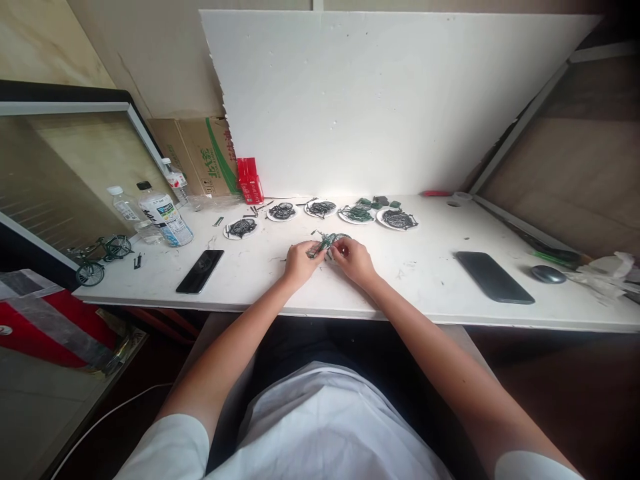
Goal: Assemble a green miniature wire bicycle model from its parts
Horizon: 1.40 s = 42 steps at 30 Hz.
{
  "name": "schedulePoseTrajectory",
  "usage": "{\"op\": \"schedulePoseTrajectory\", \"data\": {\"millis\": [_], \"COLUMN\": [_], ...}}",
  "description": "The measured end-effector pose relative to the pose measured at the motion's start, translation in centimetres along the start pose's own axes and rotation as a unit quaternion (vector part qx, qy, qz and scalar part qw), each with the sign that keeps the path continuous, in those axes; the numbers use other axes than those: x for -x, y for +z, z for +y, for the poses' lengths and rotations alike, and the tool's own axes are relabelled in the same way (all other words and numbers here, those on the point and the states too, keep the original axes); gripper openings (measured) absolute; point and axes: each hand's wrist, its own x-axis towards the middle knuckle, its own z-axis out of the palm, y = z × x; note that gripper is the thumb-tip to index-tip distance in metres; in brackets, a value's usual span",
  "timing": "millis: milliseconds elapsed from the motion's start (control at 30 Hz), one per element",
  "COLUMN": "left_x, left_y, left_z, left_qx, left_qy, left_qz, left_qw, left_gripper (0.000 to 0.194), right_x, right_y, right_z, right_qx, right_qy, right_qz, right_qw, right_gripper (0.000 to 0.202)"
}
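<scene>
Left forearm [237,353], right forearm [425,340] reaching forward, converging; left grip [301,264], right grip [357,261] close together, fingers [341,248] curled.

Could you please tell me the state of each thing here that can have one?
Left hand, closed on the held bicycle.
Right hand, fingers bent in at the held bicycle; exact grip unclear.
Held bicycle, one wheel visible.
Bicycle at far left, standing, two wheels on.
Black-capped bottle, cap on.
White-capped bottles, caps on.
Plates, loaded with loose parts.
Left phone, flat, screen dark.
Red box, standing.
</scene>
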Motion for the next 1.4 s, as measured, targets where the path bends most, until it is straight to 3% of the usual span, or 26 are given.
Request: {"op": "schedulePoseTrajectory", "data": {"millis": [200, 433, 700, 1033, 1267, 1400], "left_x": [0.05, 0.01, 0.03, 0.05, 0.01, 0.04], "left_y": [0.01, -0.11, -0.19, -0.08, -0.19, -0.26], "left_z": [0.04, 0.25, 0.48, 0.1, 0.28, 0.61], "left_qx": [-0.011, -0.012, -0.013, -0.014, -0.022, -0.028], "left_qy": [-0.001, -0.002, -0.002, 0.011, 0.013, 0.019], "left_qz": [0.0, -0.004, -0.012, -0.02, -0.021, -0.021], "left_qw": [1.0, 1.0, 1.0, 1.0, 0.999, 0.999], "left_gripper": [0.012, 0.011, 0.01, 0.009, 0.009, 0.008], "right_x": [0.0, 0.11, 0.14, 0.18, 0.15, 0.15], "right_y": [-0.03, -0.15, -0.28, -0.13, -0.03, -0.04], "right_z": [-0.15, -0.47, -0.56, -0.45, -0.08, -0.23], "right_qx": [0.014, 0.013, 0.039, 0.018, 0.046, 0.049], "right_qy": [0.015, 0.026, 0.041, 0.038, 0.045, 0.06], "right_qz": [-0.021, -0.004, -0.026, -0.011, -0.026, -0.013], "right_qw": [1.0, 1.0, 0.998, 0.999, 0.998, 0.997], "right_gripper": [0.045, 0.019, 0.042, 0.016, 0.035, 0.035]}}
